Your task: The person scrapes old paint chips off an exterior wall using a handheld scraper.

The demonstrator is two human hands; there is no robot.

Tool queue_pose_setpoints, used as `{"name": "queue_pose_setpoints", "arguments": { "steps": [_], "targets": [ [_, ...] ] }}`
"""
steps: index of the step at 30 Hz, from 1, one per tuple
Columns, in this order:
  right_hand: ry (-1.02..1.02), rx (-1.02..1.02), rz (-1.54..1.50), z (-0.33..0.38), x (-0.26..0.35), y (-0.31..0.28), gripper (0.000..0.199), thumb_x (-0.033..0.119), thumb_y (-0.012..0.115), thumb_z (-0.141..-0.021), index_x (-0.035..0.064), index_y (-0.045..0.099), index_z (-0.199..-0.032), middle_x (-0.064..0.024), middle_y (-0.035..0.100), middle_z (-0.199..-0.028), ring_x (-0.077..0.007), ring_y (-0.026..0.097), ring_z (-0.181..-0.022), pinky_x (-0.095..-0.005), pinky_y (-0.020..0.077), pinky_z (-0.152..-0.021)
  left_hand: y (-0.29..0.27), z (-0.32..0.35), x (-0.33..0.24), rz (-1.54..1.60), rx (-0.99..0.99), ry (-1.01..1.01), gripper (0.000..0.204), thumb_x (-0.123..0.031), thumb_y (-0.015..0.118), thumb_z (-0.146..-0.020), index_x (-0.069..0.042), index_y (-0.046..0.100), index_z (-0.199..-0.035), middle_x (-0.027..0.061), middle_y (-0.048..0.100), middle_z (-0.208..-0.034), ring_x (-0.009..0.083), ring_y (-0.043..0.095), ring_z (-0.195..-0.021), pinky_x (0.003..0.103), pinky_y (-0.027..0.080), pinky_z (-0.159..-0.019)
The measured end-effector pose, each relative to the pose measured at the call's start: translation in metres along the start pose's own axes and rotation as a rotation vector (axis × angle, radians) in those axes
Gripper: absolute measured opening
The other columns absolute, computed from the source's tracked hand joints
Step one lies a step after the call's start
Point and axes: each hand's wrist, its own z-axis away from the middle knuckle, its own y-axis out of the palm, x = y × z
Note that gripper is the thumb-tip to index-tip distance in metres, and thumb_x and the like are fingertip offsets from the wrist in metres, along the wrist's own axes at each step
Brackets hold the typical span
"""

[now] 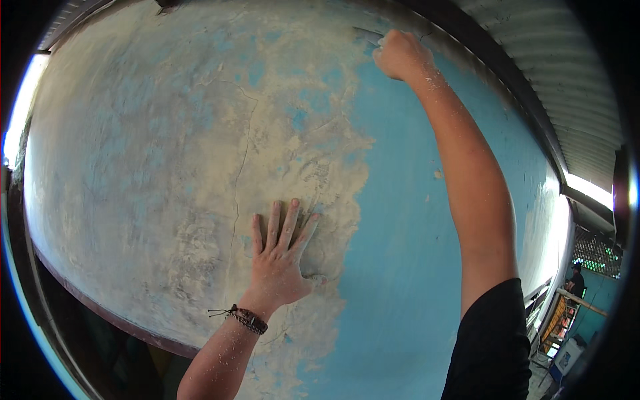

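Observation:
My left hand (277, 267) lies flat against a stripped part of the wall (287, 160), fingers spread, with nothing in it. A braided bracelet is on that wrist. High up on the right, my right hand (403, 56) is closed round a scraper (368, 32); only its thin dark blade shows, pointing left against the wall near the upper edge of the paint. The fist hides its handle. Smooth blue paint (400, 227) covers the wall's right part, while the left part is bare, cream and grey with blue patches. Pale flakes dot both forearms.
A long crack (241, 173) runs down the bare plaster. Corrugated roofing (553, 73) slopes over the upper right, with a dark beam along the wall's top. At the far right, a person (575, 280) in dark clothes is beyond the wall's end, near a pale box (568, 357).

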Motion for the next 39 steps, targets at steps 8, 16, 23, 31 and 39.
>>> {"name": "queue_pose_setpoints", "arguments": {
  "steps": [8,16,23,31,39],
  "targets": [
    [-0.034,-0.046,-0.040,0.023,0.005,0.005,0.030,0.022,0.058,-0.084,0.0019,0.068,-0.103,-0.0208,0.067,-0.104,-0.0372,0.064,-0.098,-0.0463,0.0508,-0.086,-0.001,0.002,0.001,-0.045,0.034,-0.024,0.115,-0.058,0.080,-0.058,-0.022,0.022,-0.150,0.0120,0.005,-0.158,0.0344,-0.002,-0.146,0.057,-0.003,-0.115],
    [-0.062,-0.039,-0.001,0.024,-0.004,0.000,0.030,0.023,0.057,-0.084,0.0022,0.068,-0.103,-0.0215,0.066,-0.104,-0.0376,0.063,-0.100,-0.0456,0.0508,-0.086,-0.004,0.002,-0.001,-0.086,0.071,-0.031,0.117,-0.058,0.080,-0.058,-0.022,0.020,-0.151,0.0130,0.002,-0.158,0.0348,-0.002,-0.145,0.058,-0.003,-0.114],
    [-0.149,-0.045,0.011,0.059,0.001,0.013,0.025,0.014,0.056,-0.084,0.0005,0.067,-0.102,-0.0203,0.067,-0.103,-0.0344,0.066,-0.097,-0.0428,0.0541,-0.083,-0.003,0.001,0.000,-0.095,0.080,-0.038,0.117,-0.057,0.080,-0.058,-0.022,0.019,-0.151,0.0131,0.002,-0.158,0.0349,-0.003,-0.145,0.058,-0.003,-0.115],
    [-0.174,-0.062,-0.045,0.069,0.018,0.004,0.025,0.011,0.055,-0.082,-0.0003,0.066,-0.102,-0.0218,0.066,-0.102,-0.0357,0.066,-0.096,-0.0442,0.0535,-0.083,-0.009,0.006,0.000,-0.091,0.099,-0.060,0.118,-0.058,0.080,-0.058,-0.022,0.017,-0.152,0.0118,0.001,-0.158,0.0333,-0.004,-0.146,0.056,-0.005,-0.115],
    [-0.024,-0.017,-0.021,0.031,0.004,0.005,0.033,0.023,0.058,-0.084,0.0051,0.067,-0.110,-0.0227,0.065,-0.105,-0.0364,0.064,-0.097,-0.0450,0.0515,-0.086,-0.003,-0.004,-0.001,-0.073,0.118,-0.033,0.119,-0.059,0.080,-0.058,-0.022,0.016,-0.152,0.0115,0.001,-0.158,0.0331,-0.005,-0.146,0.056,-0.005,-0.115]
  ]
}}
